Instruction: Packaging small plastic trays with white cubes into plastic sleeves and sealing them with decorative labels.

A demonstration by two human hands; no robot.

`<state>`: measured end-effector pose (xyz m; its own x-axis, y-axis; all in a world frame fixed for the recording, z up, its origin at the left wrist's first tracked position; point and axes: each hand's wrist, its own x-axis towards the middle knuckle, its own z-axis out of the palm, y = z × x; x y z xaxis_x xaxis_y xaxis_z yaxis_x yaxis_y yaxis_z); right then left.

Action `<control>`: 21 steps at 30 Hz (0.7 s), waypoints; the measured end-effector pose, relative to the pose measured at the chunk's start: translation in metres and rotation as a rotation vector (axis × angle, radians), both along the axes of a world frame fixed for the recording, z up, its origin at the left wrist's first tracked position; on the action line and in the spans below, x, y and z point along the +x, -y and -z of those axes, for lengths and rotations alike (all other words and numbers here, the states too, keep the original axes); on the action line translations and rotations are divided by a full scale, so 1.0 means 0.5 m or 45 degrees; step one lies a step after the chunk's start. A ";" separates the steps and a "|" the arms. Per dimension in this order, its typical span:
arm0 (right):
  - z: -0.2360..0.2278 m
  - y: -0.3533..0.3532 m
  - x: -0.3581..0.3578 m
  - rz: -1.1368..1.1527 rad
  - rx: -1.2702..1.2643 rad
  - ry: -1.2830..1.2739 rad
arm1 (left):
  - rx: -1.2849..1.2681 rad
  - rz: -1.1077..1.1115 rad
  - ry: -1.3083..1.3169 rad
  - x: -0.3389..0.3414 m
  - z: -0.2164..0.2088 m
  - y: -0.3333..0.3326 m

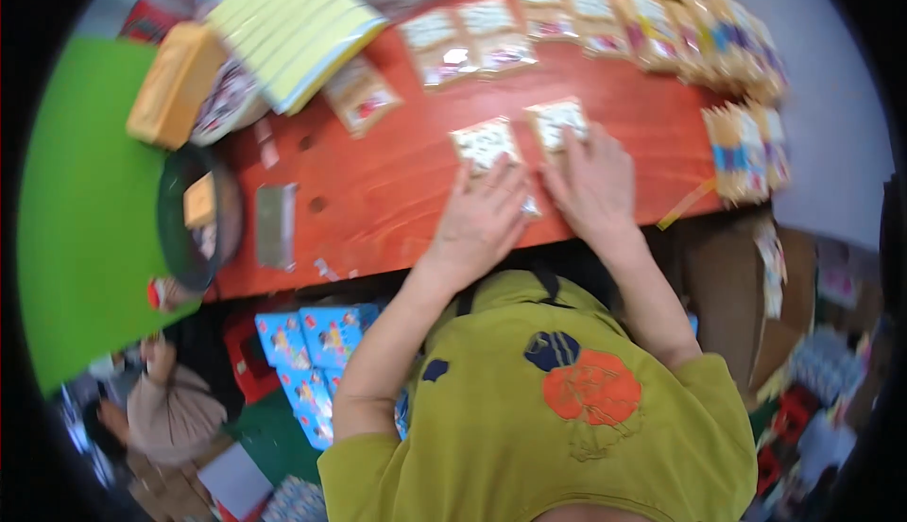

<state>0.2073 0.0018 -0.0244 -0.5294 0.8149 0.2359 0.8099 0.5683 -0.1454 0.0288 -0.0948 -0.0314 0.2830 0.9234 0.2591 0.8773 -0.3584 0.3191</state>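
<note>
My left hand (pixel 480 218) lies over the lower part of a flat packet (pixel 487 142) with a white, dark-spotted upper panel. Its fingers are stretched out, and a clear edge of wrapping shows beside them. To the right, my right hand (pixel 599 182) rests with fingers spread on the lower part of a second, similar packet (pixel 556 118). Both packets lie side by side on the red tabletop (pixel 378 201), their lower halves mostly covered by my hands.
Similar packets (pixel 488 33) line the table's back, with upright stacks (pixel 737 154) at the right. Left are a yellow striped pad (pixel 293 31), a tan block (pixel 178 83), a dark bucket (pixel 227 220) and a grey plate (pixel 275 226). Blue boxes (pixel 316 361) and another person (pixel 175 413) are lower left.
</note>
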 end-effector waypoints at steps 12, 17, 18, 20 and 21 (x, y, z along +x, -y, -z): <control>-0.110 -0.098 -0.300 -0.651 -0.048 -0.324 | 0.608 -0.972 1.024 -0.193 -0.072 0.038; -0.068 -0.151 -0.541 -0.697 0.515 -0.230 | 0.505 -1.255 1.745 -0.390 -0.091 -0.027; -0.070 -0.164 -0.565 -0.736 0.579 -0.117 | 0.516 -1.237 1.747 -0.392 -0.109 -0.032; -0.095 -0.187 -0.596 -0.801 0.578 -0.075 | 0.467 -1.217 1.763 -0.389 -0.123 -0.016; -0.121 -0.207 -0.598 -0.802 0.587 -0.072 | 0.474 -1.212 1.769 -0.386 -0.121 -0.002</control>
<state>-0.0917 0.1054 0.0362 -0.8368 0.1778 0.5178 0.3129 0.9314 0.1859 -0.1643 -0.0939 0.0293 -0.8876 0.4590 0.0392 -0.0301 -0.1427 0.9893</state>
